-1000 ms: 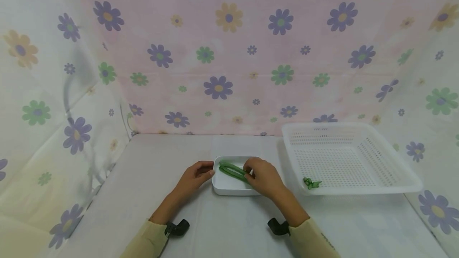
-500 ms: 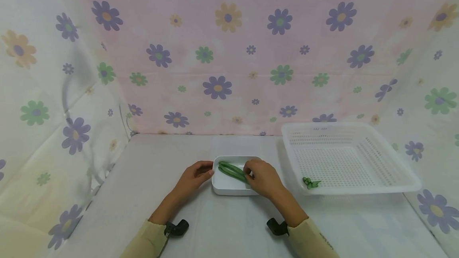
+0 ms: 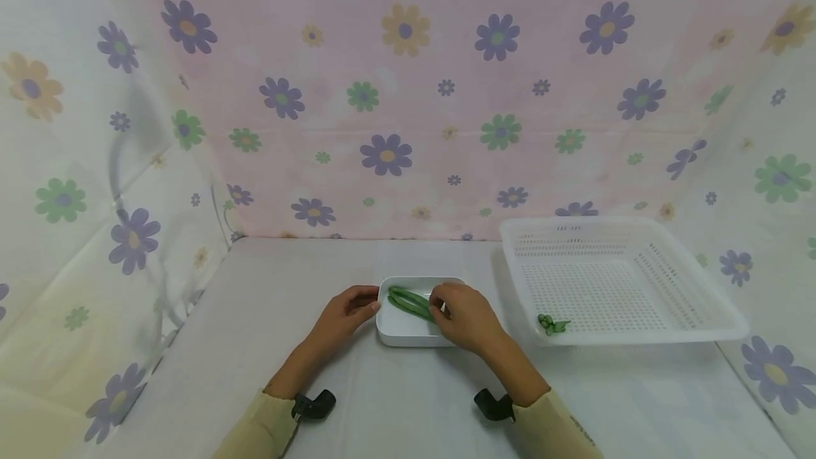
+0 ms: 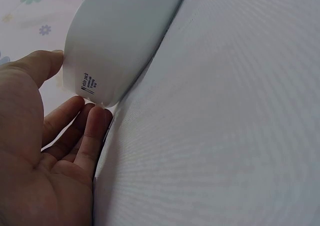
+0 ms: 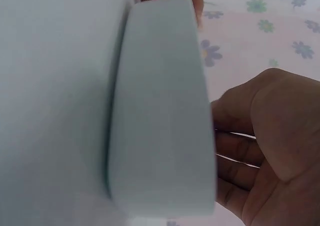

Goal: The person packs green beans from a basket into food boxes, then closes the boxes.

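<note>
A small white tray holds several long green beans, lying slantwise side by side. At its left end, my left hand steadies it, thumb at the rim and curled fingertips against the outer wall, as the left wrist view shows. Over the right part of the tray, my right hand reaches in, thumb and forefinger pinching the right-hand part of the beans. In the right wrist view, the tray wall hides the beans and the fingertips of the right hand.
To the right on the white table stands a large white perforated basket. Short green bean pieces lie in its near left corner. Flower-patterned cloth encloses the table at the back and sides.
My right hand has shifted slightly left along the beans. The left hand and the tray stay where they were.
</note>
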A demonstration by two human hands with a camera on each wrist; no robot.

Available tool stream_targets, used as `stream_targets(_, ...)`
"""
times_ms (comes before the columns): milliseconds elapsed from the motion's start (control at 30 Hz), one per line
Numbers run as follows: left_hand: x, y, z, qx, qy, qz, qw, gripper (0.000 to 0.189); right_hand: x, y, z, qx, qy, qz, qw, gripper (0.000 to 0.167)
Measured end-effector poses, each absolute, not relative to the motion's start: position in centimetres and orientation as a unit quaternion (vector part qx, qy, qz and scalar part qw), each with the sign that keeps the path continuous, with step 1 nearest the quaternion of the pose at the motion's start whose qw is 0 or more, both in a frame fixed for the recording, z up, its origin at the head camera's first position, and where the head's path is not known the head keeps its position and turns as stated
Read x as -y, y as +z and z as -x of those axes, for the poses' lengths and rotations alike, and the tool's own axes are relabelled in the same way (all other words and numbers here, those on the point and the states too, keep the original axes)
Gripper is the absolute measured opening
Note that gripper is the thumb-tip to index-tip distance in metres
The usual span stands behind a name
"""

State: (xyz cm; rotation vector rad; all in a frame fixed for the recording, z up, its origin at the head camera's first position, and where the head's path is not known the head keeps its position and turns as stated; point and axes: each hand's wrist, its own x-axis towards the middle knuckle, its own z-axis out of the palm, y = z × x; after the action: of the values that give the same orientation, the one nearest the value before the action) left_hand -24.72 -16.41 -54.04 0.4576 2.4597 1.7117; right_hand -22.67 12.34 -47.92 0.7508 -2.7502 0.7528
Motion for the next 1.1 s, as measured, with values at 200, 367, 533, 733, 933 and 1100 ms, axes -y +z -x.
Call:
stream_targets(200, 16.5, -54.0, 24.7, -0.812, 0.563, -0.147, 0.053, 0.048, -11.8, -46.3, 22.0, 0.911, 0.281, -0.281, 0.108, 0.007)
stream_targets(367, 16.5, -53.8, 24.7, -0.808, 0.569, -0.144, 0.055, 0.047, -11.5, -44.6, 21.3, 0.899, 0.305, -0.296, 0.107, 0.007)
stream_targets(533, 16.4, -53.9, 24.9, -0.807, 0.57, -0.144, 0.056, 0.048, -11.8, -43.2, 20.3, 0.891, 0.319, -0.304, 0.107, 0.008)
stream_targets(733, 16.4, -54.1, 24.9, -0.806, 0.574, -0.134, 0.054, 0.046, -13.5, -42.2, 19.3, 0.874, 0.343, -0.323, 0.115, 0.012)
stream_targets(933, 16.3, -54.1, 24.8, -0.805, 0.575, -0.135, 0.061, 0.047, -16.9, -41.2, 18.3, 0.859, 0.374, -0.324, 0.13, 0.018)
stream_targets(1100, 16.3, -54.1, 24.8, -0.805, 0.574, -0.137, 0.058, 0.046, -19.9, -40.8, 17.9, 0.857, 0.386, -0.302, 0.155, 0.024)
